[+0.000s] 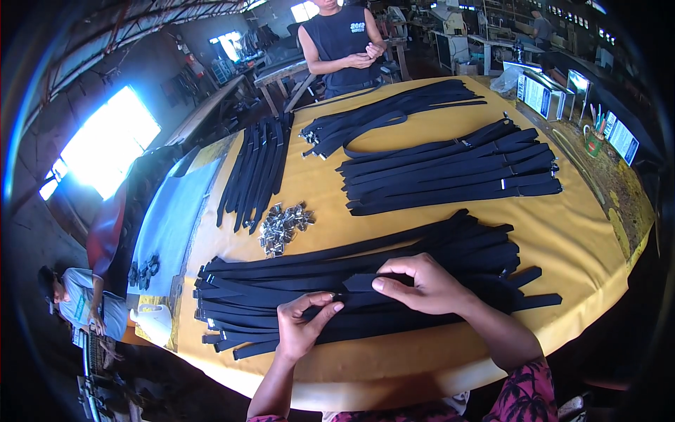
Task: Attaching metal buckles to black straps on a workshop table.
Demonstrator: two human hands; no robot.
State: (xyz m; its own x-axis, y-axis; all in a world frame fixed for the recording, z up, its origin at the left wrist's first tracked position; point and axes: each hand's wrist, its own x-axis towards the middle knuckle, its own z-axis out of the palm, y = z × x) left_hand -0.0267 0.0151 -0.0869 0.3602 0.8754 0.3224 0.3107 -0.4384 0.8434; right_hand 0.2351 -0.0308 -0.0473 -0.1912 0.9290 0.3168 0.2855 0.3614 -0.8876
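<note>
Black strap [365, 283] on top of the near strap pile [450, 243], long way running 9 to 3 o'clock across the yellow table [583, 232]. Pinched by left hand [304, 329] at 7 o'clock, fingers curled narrow on it. Pressed by right hand [422, 285] at 3 o'clock, a bit nearer the middle.
</note>
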